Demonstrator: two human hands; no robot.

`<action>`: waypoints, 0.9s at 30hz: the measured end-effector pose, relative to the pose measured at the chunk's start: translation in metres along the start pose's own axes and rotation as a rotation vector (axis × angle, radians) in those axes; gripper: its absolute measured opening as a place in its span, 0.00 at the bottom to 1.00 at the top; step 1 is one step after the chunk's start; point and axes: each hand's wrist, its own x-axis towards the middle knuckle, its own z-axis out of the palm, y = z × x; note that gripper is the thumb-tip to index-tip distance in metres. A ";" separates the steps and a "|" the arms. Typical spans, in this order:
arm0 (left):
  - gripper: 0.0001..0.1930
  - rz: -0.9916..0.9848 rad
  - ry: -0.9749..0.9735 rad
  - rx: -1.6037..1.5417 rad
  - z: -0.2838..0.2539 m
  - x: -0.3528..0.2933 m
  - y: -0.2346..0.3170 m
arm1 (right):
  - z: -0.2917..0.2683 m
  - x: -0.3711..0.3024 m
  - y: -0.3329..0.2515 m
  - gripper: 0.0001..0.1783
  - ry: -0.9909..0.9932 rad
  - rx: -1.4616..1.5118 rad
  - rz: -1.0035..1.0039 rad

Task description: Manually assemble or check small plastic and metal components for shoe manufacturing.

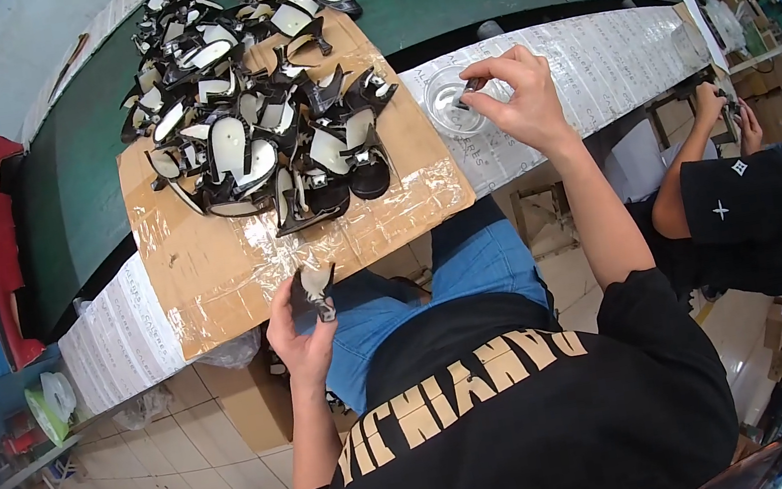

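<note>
Cardboard [416,208] overlaps a green worktop [74,231] above tiled floor [173,444], left fingers [281,312] pinching a black-and-white part [318,282], right fingers [498,69] a dark piece [471,88].

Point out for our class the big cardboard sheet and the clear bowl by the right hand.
Big cardboard sheet [201,293]: head view, near left part.
Clear bowl [443,113]: head view, inner left side.

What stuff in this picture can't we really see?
All in the head view:
Small dark thing: partly covered by the right hand pinching it.
Clear round dish: partly behind that hand; what's inside is too small to tell.
Black-and-white pile: top pieces hide the lower ones, and the picture's top edge cuts it off.
Co-worker's dark thing: too small and blurry.
</note>
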 end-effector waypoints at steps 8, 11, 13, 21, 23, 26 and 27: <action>0.29 -0.235 -0.001 -0.311 -0.005 0.011 -0.010 | -0.009 0.004 -0.014 0.12 0.042 -0.011 0.001; 0.29 -0.272 -0.026 -0.400 -0.007 0.016 -0.008 | -0.014 0.007 -0.019 0.11 0.052 0.011 -0.014; 0.29 -0.271 -0.052 -0.428 -0.009 0.016 -0.005 | -0.016 0.004 -0.025 0.11 0.036 0.047 0.044; 0.29 -0.271 -0.081 -0.474 -0.008 0.020 -0.005 | -0.008 -0.008 -0.032 0.14 0.002 0.253 0.131; 0.29 -0.260 -0.084 -0.477 -0.008 0.020 -0.005 | -0.006 -0.012 -0.035 0.15 -0.027 0.342 0.183; 0.29 -0.258 -0.082 -0.483 -0.009 0.019 -0.005 | -0.003 -0.014 -0.036 0.15 -0.029 0.360 0.207; 0.29 -0.255 -0.088 -0.490 -0.009 0.019 -0.006 | -0.002 -0.014 -0.037 0.15 -0.029 0.362 0.204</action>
